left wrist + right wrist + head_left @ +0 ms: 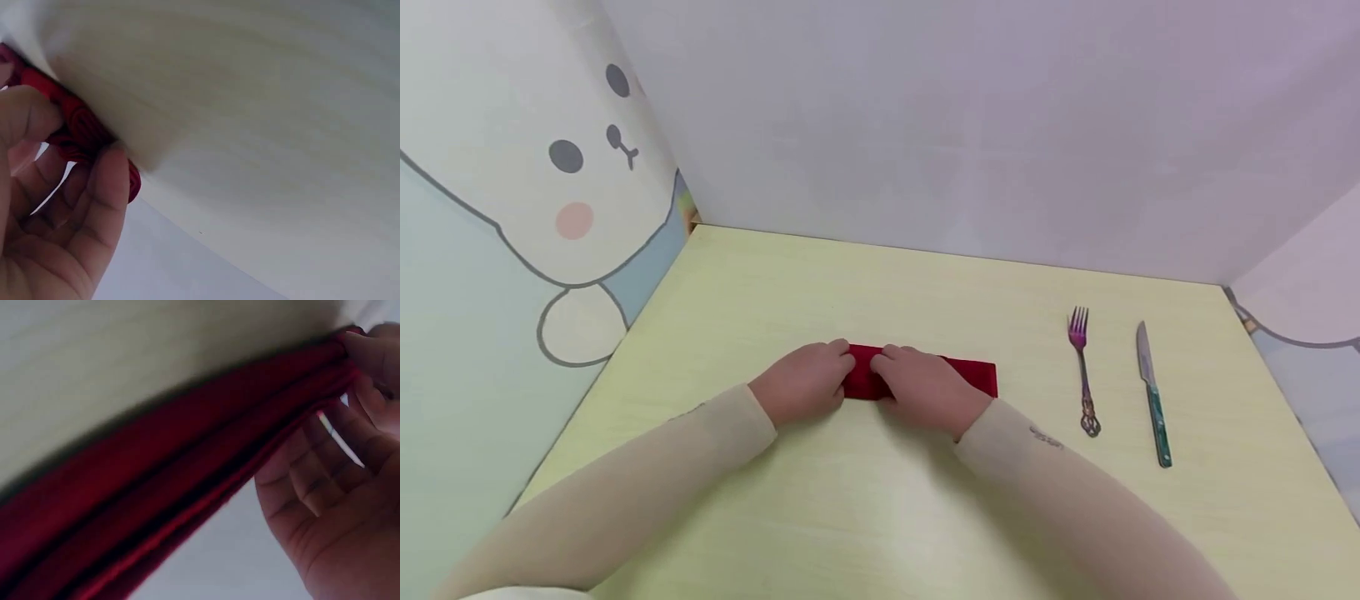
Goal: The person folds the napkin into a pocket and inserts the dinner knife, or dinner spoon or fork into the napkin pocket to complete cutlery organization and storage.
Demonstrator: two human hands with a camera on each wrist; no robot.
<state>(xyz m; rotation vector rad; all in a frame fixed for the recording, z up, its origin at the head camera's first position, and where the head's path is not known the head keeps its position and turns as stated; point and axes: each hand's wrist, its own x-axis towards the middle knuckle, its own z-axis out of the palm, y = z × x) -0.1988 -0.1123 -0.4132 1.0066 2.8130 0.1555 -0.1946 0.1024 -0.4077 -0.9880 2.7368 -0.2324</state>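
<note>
A red cloth (865, 377), folded into a narrow strip of several layers, lies across the middle of the table. My left hand (803, 382) pinches its left end between thumb and fingers. In the left wrist view, the layers of the cloth (87, 125) show rolled or folded over at that end. Nearer the strip's middle, my right hand (929, 392) grips it from the near side. The right wrist view has the long layered edge of the cloth (150, 462) running away from the fingers (281, 494). Part of the strip is hidden beneath my right hand.
To the right of the cloth lies a metal fork (1082, 367), tines pointing away. Farther right is a knife (1153, 396) with a green handle. A pale wall covering (962, 150) stands along the table's back edge, and a cartoon-printed one (482, 275) borders the left side.
</note>
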